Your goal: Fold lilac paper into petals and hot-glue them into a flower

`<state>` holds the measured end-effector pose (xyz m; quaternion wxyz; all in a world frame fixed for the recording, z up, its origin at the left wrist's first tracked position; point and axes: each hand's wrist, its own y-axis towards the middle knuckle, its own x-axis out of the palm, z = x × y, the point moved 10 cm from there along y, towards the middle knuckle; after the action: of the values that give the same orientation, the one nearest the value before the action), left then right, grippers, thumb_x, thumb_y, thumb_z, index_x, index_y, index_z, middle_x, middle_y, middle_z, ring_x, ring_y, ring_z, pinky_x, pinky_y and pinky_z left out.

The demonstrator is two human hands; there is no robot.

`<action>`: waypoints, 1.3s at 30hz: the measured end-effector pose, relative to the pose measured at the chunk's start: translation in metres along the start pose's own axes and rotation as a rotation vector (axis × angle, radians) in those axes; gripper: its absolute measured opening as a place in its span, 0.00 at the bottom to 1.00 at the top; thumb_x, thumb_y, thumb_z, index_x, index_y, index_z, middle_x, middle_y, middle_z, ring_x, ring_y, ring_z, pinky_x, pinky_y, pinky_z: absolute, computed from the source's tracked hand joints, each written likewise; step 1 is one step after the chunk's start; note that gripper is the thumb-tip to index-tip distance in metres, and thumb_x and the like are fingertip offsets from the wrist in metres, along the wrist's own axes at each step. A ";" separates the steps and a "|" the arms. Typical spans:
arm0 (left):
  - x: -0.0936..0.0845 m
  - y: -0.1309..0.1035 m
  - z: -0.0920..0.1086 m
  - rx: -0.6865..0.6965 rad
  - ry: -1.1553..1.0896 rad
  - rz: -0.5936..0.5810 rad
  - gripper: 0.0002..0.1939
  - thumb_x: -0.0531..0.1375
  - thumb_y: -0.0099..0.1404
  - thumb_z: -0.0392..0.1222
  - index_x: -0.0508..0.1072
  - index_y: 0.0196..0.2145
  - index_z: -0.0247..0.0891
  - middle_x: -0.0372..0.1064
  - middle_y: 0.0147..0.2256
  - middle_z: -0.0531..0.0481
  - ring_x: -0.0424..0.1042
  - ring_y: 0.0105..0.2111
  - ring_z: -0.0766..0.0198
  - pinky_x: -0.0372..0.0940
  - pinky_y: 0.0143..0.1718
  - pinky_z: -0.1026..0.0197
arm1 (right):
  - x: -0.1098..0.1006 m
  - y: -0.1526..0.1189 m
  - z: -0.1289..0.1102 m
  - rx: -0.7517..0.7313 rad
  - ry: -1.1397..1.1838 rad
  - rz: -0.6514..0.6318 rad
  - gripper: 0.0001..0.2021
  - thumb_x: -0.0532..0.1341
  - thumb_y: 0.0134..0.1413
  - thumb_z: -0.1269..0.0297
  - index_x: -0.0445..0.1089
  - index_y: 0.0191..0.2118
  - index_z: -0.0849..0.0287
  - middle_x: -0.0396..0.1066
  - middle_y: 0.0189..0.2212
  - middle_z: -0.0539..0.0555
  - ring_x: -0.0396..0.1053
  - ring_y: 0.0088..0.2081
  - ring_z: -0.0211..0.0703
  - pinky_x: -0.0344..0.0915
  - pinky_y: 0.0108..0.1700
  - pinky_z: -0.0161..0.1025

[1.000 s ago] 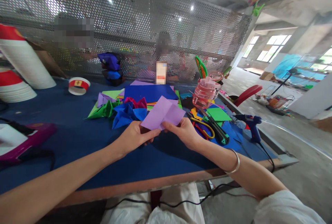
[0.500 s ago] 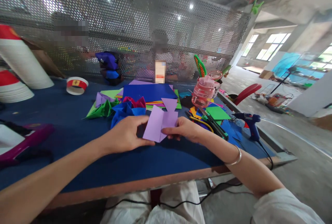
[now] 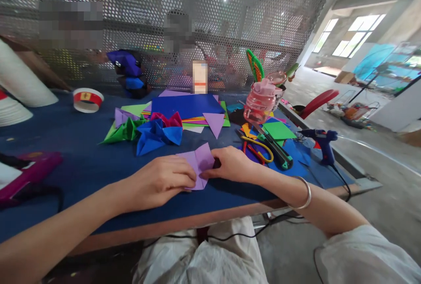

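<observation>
A light purple sheet of paper [image 3: 204, 157] with a crease down its middle is low over the blue table, its right part raised. My left hand [image 3: 162, 179] covers its left part, fingers closed together on it. My right hand [image 3: 233, 164] pinches the raised right part between thumb and fingers. Just behind lie folded paper shapes: blue [image 3: 158, 136], green [image 3: 126, 129] and magenta [image 3: 167, 120]. Further back, a purple paper triangle [image 3: 215, 122] overlaps a stack of coloured sheets topped by a dark blue one [image 3: 182, 105].
Right of my hands are yellow-handled scissors [image 3: 268, 154], a utility knife [image 3: 279, 151], green paper [image 3: 279, 130], a pink bottle [image 3: 259, 102] and a corded glue gun [image 3: 324, 141]. Paper cups [image 3: 88, 101] stand at left, near a magenta object [image 3: 31, 174]. A perforated metal screen [image 3: 213, 25] rises behind.
The purple paper has come down toward the table and been turned. My left hand has moved from its left edge to over it; my right hand still pinches its right side. The view has shifted.
</observation>
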<state>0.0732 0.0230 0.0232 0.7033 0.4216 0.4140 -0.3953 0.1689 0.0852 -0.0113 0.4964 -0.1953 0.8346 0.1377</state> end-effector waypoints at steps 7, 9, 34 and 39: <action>0.003 0.002 -0.035 -0.297 -0.426 0.018 0.08 0.61 0.62 0.37 0.81 0.34 0.45 0.77 0.36 0.50 0.75 0.36 0.62 0.68 0.40 0.63 | -0.027 -0.021 -0.025 -0.340 0.004 0.355 0.36 0.73 0.41 0.57 0.58 0.55 0.60 0.63 0.50 0.61 0.63 0.53 0.51 0.64 0.52 0.49; 0.006 0.003 -0.037 -0.341 -0.468 0.007 0.07 0.62 0.62 0.38 0.81 0.33 0.45 0.76 0.35 0.50 0.75 0.35 0.62 0.68 0.40 0.63 | -0.032 -0.026 -0.030 -0.424 -0.036 0.420 0.35 0.72 0.44 0.59 0.59 0.55 0.62 0.62 0.52 0.63 0.60 0.55 0.53 0.62 0.56 0.51; 0.014 -0.004 -0.063 -0.610 -0.334 0.077 0.07 0.61 0.59 0.45 0.74 0.27 0.40 0.71 0.29 0.54 0.69 0.30 0.63 0.61 0.34 0.64 | 0.015 -0.057 -0.063 -0.912 -0.237 -0.067 0.21 0.55 0.54 0.79 0.71 0.53 0.62 0.70 0.52 0.56 0.65 0.52 0.44 0.64 0.53 0.42; 0.017 -0.003 -0.063 -0.632 -0.300 0.080 0.06 0.60 0.58 0.41 0.74 0.25 0.39 0.69 0.27 0.54 0.67 0.28 0.65 0.60 0.31 0.64 | 0.015 -0.056 -0.062 -0.903 -0.224 -0.062 0.22 0.54 0.54 0.80 0.71 0.53 0.61 0.70 0.52 0.56 0.65 0.53 0.44 0.65 0.53 0.42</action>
<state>0.0608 0.0768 -0.0120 0.8671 0.1362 0.3908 -0.2773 0.1402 0.0059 0.0025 0.4526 -0.4006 0.6262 0.4925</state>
